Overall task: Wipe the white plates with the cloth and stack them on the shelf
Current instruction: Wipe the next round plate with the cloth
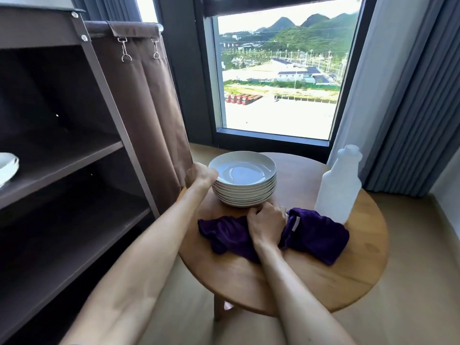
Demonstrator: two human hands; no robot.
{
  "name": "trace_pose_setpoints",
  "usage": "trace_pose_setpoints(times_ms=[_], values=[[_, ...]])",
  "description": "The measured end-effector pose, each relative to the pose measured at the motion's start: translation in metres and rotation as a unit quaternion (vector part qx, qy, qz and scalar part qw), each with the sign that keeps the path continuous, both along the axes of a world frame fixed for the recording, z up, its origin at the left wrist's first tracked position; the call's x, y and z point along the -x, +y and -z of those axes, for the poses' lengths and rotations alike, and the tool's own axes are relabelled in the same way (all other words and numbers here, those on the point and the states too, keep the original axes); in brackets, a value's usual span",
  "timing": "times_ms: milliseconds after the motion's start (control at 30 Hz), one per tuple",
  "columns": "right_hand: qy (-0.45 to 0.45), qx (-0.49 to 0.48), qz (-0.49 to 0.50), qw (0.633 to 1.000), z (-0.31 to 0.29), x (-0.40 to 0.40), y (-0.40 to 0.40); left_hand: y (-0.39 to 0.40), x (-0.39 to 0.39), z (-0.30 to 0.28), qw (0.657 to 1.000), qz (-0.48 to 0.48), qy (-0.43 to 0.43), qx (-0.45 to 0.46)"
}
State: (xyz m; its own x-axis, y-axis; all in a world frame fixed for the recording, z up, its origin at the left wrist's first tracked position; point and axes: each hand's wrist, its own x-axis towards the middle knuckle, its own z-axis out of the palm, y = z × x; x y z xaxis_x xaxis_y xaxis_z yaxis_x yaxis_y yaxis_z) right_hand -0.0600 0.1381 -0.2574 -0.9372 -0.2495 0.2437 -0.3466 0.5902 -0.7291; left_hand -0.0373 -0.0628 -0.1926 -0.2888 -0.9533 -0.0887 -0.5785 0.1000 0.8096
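A stack of several white plates (245,181) stands at the back of a round wooden table (323,275). My left hand (202,173) grips the left rim of the top plate, fingers curled at its edge. A purple cloth (316,235) lies crumpled in front of the stack. My right hand (266,225) is on the cloth's middle with curled fingers gathering the fabric. On the dark brown shelf unit (74,155) to the left, a white plate (7,166) sits on the upper shelf at the frame's left edge.
A white plastic bottle (338,188) stands on the table's right side, touching the cloth. A brown fabric cover (146,108) hangs beside the shelf, close to the plates. A large window and grey curtains are behind the table.
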Motion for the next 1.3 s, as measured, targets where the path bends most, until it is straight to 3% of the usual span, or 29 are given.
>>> trace_pose_setpoints(times_ms=[300, 633, 900, 1167, 1300], values=[[0.018, -0.056, 0.002, 0.998, 0.000, 0.004, -0.007, 0.051, -0.025, -0.052, 0.995, 0.020, -0.028, 0.091], [0.023, -0.071, -0.005, 0.997, 0.002, 0.006, -0.008, 0.062, -0.025, -0.066, 0.991, 0.042, 0.124, -0.038], [0.015, -0.076, -0.004, 0.997, 0.000, 0.004, -0.006, 0.062, -0.028, -0.055, 0.956, 0.020, 0.257, -0.140], [0.009, -0.075, -0.012, 0.997, -0.001, 0.004, -0.005, 0.067, -0.024, -0.052, 0.960, -0.001, 0.248, -0.128], [0.009, -0.079, -0.013, 0.997, -0.002, 0.004, -0.005, 0.070, -0.026, -0.054, 0.971, 0.013, 0.226, -0.076]])
